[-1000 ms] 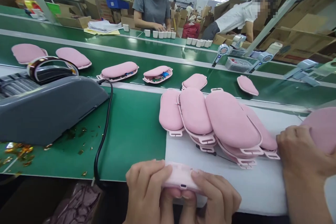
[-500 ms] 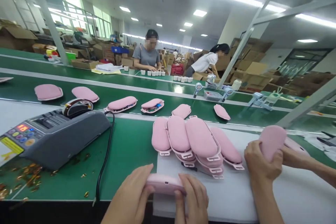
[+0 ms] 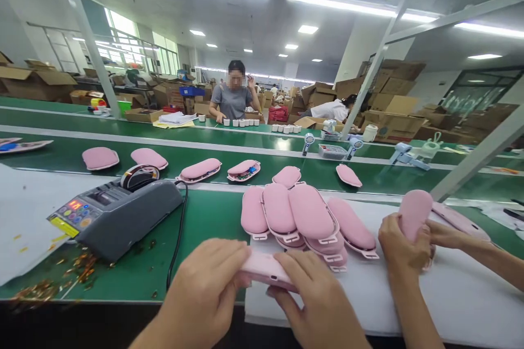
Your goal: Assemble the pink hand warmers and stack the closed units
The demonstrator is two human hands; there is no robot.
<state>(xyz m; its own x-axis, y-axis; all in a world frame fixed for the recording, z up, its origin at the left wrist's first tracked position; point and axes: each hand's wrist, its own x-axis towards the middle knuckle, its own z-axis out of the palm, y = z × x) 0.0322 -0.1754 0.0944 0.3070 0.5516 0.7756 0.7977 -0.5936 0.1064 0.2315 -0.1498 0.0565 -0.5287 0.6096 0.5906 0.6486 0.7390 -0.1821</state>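
Note:
Between my two hands is a pink oval plastic case [image 3: 268,271], edge toward me, with a small dark slot in its side. My left hand [image 3: 208,286] grips its left end, fingers over the top. At the right end my right hand [image 3: 313,294] holds it with fingers above and the thumb below. Just beyond lies a pile of similar pink cases [image 3: 313,212] with slotted tabs, on a white sheet [image 3: 274,308]. To the right, a co-worker's hands [image 3: 405,248] hold another pink case [image 3: 415,212].
A grey tape dispenser [image 3: 123,218] with a black cable [image 3: 178,240] stands at left, gold tape scraps [image 3: 82,270] before it. Pink cases, some partly open with parts inside, line the green conveyor [image 3: 196,142]. A person in grey [image 3: 234,101] works across it.
My hands have raised the case slightly and tilted its right end down. My view has shifted left. The person across has lifted one hand toward the head.

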